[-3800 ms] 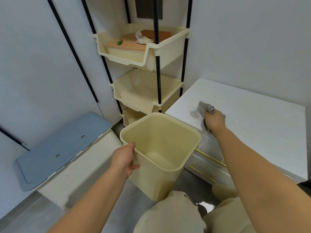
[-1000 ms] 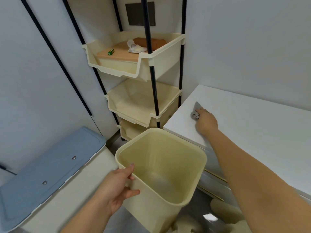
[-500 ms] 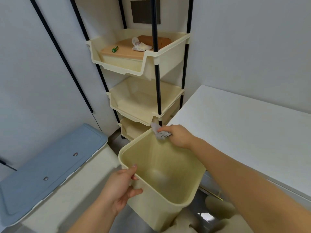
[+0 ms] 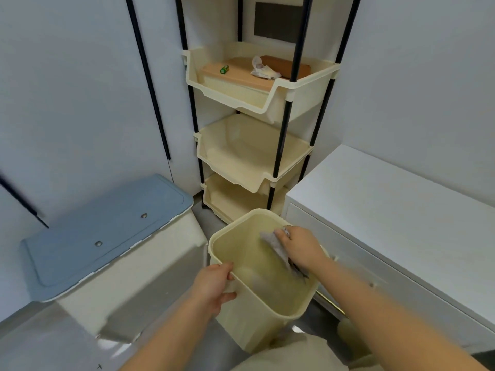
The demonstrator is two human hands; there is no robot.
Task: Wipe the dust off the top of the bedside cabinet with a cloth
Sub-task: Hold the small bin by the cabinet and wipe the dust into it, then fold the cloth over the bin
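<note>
Since a second ago the right hand (image 4: 301,246) has left the bedside cabinet (image 4: 388,199) and dropped inside the cream bin (image 4: 242,254), taking the grey cloth (image 4: 273,243) with it. Its fingers are curled round the cloth, which trails down along the bin's right inner wall. The left hand (image 4: 214,287) grips the bin's near rim, fingers hooked over the edge and thumb outside, holding it beside the cabinet's front corner. This looks like shaking or brushing gathered dust into the bin between wiping passes. The white cabinet top shows no mark that I can make out, so how much is left to wipe is unclear. Next the cloth would need lifting clear of the rim and laying flat on the top again, probably further along to the right. Apart from hand and cloth the bin seems to hold nothing, though its bottom is blurred. On the rack (image 4: 278,156), the top tray (image 4: 305,97) holds a wooden-lidded box (image 4: 238,76), a small green thing (image 4: 224,69) and a crumpled wrapper (image 4: 263,69); the middle tray looks bare.
</note>
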